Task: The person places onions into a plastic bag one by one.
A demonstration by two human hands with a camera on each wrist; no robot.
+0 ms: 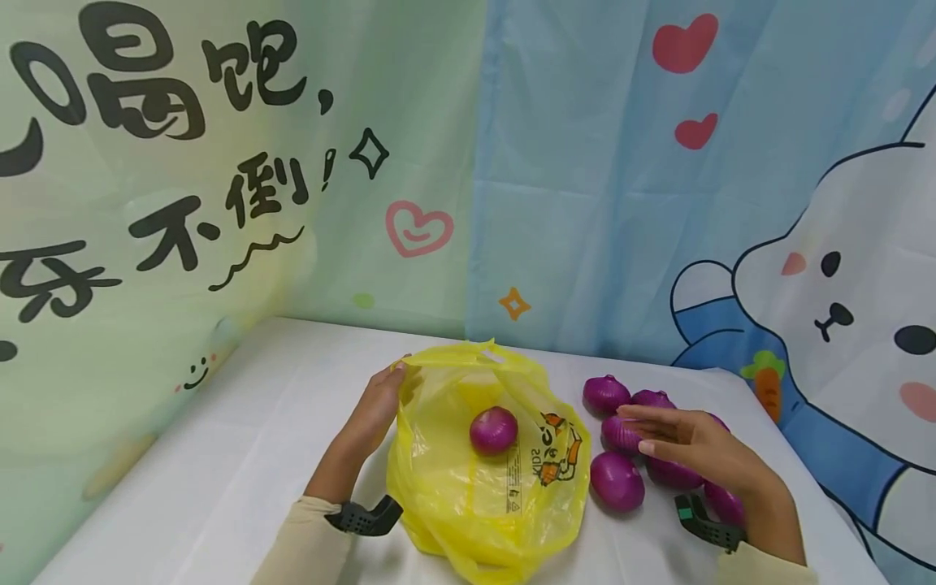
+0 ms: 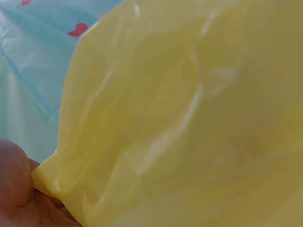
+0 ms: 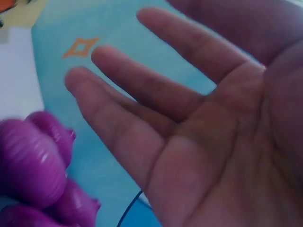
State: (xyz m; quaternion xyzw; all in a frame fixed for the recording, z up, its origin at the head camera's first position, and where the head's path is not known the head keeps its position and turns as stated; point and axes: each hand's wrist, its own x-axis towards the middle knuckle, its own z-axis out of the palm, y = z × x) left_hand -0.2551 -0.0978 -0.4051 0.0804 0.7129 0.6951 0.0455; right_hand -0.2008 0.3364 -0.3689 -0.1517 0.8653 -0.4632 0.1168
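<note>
A yellow plastic bag point(image 1: 453, 520) stands with its mouth spread on the white table. Inside it lies one purple onion point(image 1: 493, 431). My left hand point(image 1: 376, 410) pinches the bag's rim at the upper left; the left wrist view shows the gathered plastic point(image 2: 49, 182) between thumb and fingers. To the right of the bag, my right hand point(image 1: 705, 447) is held over a group of purple onions point(image 1: 617, 481), partly hiding several of them. Its fingers point(image 3: 147, 75) are extended and the palm holds nothing, as the right wrist view shows.
The white table point(image 1: 241, 455) reaches back to a printed cloth backdrop point(image 1: 556, 203) with hearts, lettering and a cartoon animal. Dark wrist bands point(image 1: 363, 517) are worn on both wrists. The onion group lies close beside the bag's right edge.
</note>
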